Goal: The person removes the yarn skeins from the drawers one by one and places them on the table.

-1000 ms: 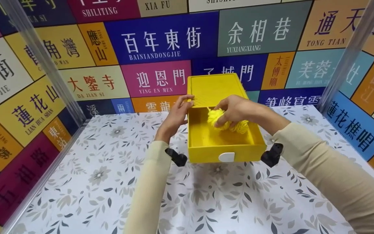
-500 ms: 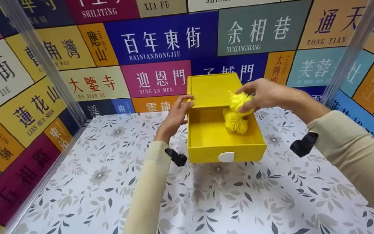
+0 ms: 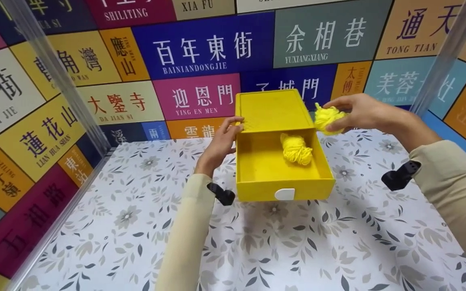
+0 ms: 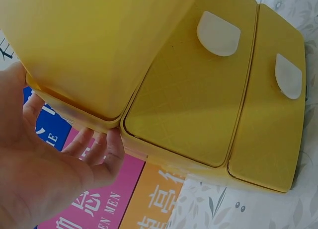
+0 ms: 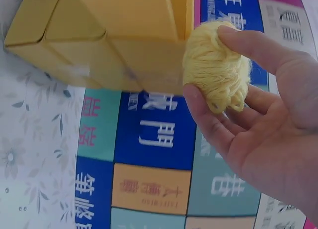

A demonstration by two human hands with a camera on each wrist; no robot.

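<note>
A yellow drawer cabinet [image 3: 271,109] stands on the table with its top drawer [image 3: 257,192] pulled out. Inside that drawer, toward its right side, lies a bright yellow ball of yarn [image 3: 296,150]. My right hand [image 3: 366,115] pinches another yellow ball of yarn [image 5: 214,65] between thumb and fingers, in the air just right of the cabinet. My left hand [image 3: 219,145] rests with its fingertips on the cabinet's left side, near the top edge. The left wrist view shows two closed drawers [image 4: 186,95] with white handles below the pulled-out one.
White cloth with grey leaves and flowers covers the table [image 3: 136,242]. A wall of coloured sign panels [image 3: 200,44] rises close behind the cabinet. Clear upright posts [image 3: 51,68] stand at both sides.
My right hand has lifted one ball of yarn out of the drawer and carried it right, past the cabinet's side. The other ball stays in the drawer. My left hand keeps its place.
</note>
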